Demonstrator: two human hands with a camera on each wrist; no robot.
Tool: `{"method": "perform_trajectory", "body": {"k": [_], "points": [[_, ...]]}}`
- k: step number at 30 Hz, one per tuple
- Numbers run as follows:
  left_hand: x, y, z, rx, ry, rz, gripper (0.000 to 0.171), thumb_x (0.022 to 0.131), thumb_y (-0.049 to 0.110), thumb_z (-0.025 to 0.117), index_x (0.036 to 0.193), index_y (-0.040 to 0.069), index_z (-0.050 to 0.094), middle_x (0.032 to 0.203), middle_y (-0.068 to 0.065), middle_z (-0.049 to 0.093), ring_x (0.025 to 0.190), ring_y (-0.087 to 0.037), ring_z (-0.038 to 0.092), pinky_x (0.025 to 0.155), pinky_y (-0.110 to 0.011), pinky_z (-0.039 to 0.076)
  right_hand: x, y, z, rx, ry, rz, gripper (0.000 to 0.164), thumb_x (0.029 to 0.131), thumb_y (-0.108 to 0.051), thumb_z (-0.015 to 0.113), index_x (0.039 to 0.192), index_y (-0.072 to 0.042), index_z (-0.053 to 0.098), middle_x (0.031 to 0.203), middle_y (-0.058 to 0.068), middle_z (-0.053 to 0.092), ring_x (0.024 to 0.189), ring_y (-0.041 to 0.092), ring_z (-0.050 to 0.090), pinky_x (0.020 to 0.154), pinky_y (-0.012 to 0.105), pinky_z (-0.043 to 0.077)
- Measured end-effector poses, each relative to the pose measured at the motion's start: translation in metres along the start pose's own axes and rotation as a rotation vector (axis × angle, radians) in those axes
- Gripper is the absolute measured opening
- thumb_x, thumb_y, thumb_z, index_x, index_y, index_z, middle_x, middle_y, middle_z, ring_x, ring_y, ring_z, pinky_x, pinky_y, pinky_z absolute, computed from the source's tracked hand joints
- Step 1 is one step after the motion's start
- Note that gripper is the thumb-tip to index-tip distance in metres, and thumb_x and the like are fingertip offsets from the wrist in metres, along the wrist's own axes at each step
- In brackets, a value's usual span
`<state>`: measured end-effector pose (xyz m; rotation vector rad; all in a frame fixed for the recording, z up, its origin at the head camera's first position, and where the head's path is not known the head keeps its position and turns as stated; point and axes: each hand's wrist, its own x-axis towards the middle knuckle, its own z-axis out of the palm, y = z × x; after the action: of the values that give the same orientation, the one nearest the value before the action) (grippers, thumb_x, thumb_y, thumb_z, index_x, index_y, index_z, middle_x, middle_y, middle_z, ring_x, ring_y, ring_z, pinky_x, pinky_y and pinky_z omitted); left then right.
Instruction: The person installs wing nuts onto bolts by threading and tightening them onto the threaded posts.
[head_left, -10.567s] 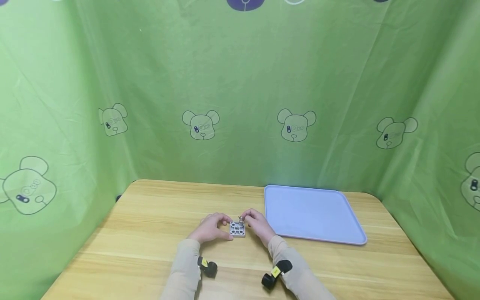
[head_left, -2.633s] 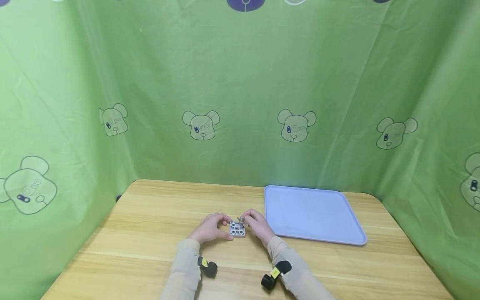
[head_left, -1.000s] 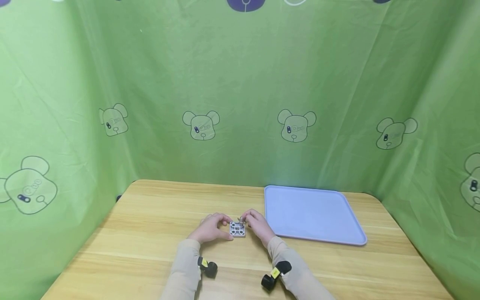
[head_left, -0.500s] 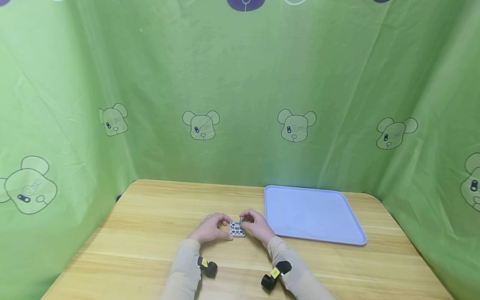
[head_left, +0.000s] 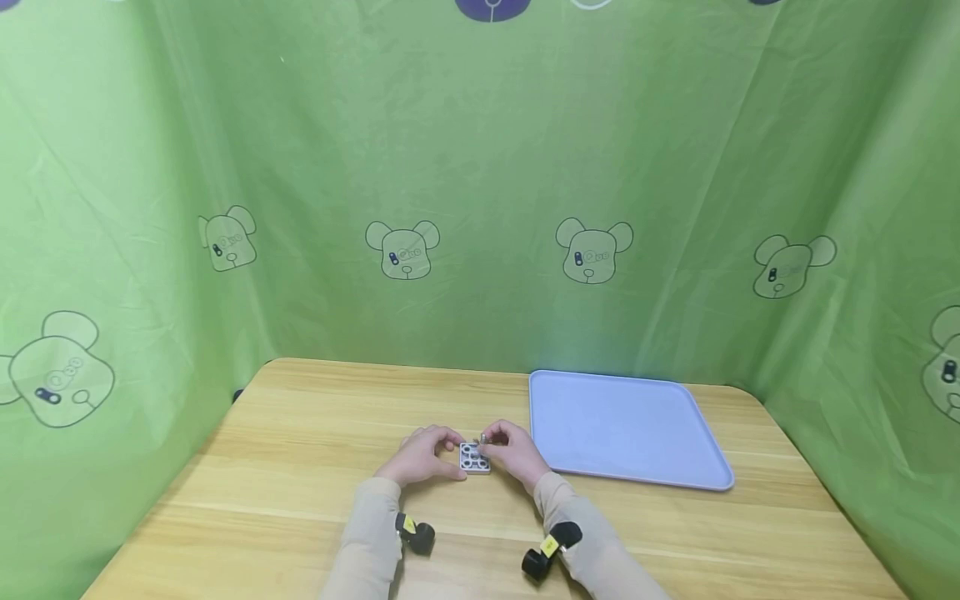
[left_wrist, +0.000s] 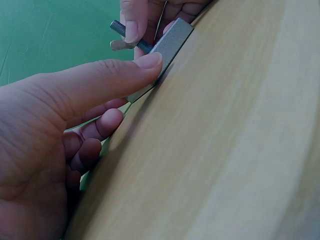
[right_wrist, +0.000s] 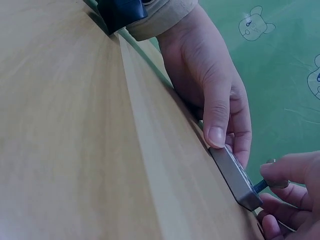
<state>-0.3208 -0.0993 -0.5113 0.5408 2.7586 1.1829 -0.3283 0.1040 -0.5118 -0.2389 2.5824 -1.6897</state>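
Observation:
A small square metal block (head_left: 471, 470) with round holes in its top lies flat on the table. My left hand (head_left: 422, 458) holds it at the left side, the thumb (left_wrist: 149, 61) on its near edge and the fingers on the far edge. From the block's far right corner stands a threaded bolt (left_wrist: 145, 47) with a wing nut (left_wrist: 122, 45) on it. My right hand (head_left: 519, 457) pinches the wing nut between thumb and index finger. In the right wrist view, part of the wing nut (right_wrist: 278, 184) is covered by those fingers.
A pale blue tray (head_left: 622, 429) lies at the table's back right, close beyond the right hand. Around the wooden table (head_left: 315, 433) hangs a green curtain (head_left: 480, 150) with bear prints. Each forearm wears a black wrist camera (head_left: 422, 538).
The right thumb has moved left across the wing nut over the last second, now covering the bolt's near side. The block and left hand have stayed in place.

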Motion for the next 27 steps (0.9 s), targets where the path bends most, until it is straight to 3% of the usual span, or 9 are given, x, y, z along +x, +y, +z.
{"method": "perform_trajectory", "body": {"k": [9,19,27], "points": [[0.0,0.0,0.0,0.002,0.001,-0.002,0.051,0.066,0.039,0.085,0.112,0.025,0.067,0.101,0.007,0.061,0.096,-0.013,0.049,0.094,-0.044,0.034,-0.001,-0.002,0.0,-0.012,0.003,0.007,0.022,0.079,-0.012,0.076,0.093,-0.005,0.062,0.098,0.007,0.067,0.094,0.016,0.059,0.092,0.036,0.046],[0.0,0.0,0.0,0.001,0.003,-0.01,0.051,0.066,0.038,0.085,0.112,0.024,0.067,0.102,0.007,0.061,0.096,-0.013,0.048,0.094,-0.044,0.035,-0.004,-0.01,-0.003,0.08,0.012,0.06,0.02,0.088,-0.015,0.051,0.099,-0.003,0.063,0.106,0.01,0.067,0.094,0.019,0.056,0.082,0.029,0.043],[0.001,0.0,0.0,-0.005,0.003,-0.01,0.051,0.066,0.039,0.085,0.112,0.025,0.067,0.101,0.007,0.061,0.095,-0.013,0.048,0.092,-0.042,0.035,-0.004,-0.008,-0.002,0.022,0.019,0.017,0.016,0.085,-0.007,0.052,0.097,-0.003,0.062,0.106,0.011,0.067,0.099,0.02,0.058,0.091,0.038,0.046]]}}
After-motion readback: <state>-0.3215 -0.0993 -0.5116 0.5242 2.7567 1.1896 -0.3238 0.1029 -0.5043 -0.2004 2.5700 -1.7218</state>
